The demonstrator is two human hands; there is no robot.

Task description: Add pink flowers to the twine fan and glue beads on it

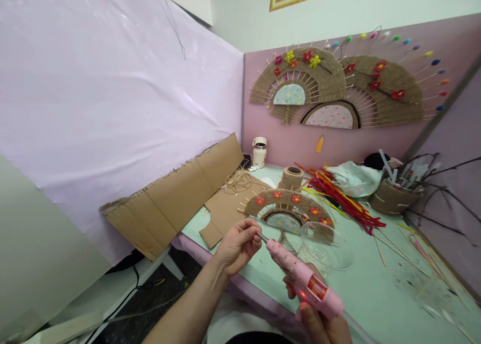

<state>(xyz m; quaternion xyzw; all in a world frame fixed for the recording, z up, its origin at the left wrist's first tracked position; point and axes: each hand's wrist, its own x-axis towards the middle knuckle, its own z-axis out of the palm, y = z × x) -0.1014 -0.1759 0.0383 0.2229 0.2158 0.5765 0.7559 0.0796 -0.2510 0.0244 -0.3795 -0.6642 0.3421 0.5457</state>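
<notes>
My right hand (319, 316) is wrapped round a pink hot glue gun (296, 269), its small light glowing red and a clear glue stick running out of the back. The gun's metal nozzle points up and left to the fingertips of my left hand (240, 243). Thumb and forefinger there are pinched together by the nozzle on something too small to make out. Just beyond, a fan-shaped twine piece (285, 201) with red flowers lies on the table. In front of it sits a clear plastic bowl (326, 246), beside small pale pieces.
Brown cardboard (176, 193) leans along the left wall. A twine spool (291, 178), a white bottle (259, 152) and red pipe cleaners (338, 198) lie farther back. At right are a brown pot (394, 196) and bare twigs (447, 198). Decorated fans (334, 73) hang on the pink panel.
</notes>
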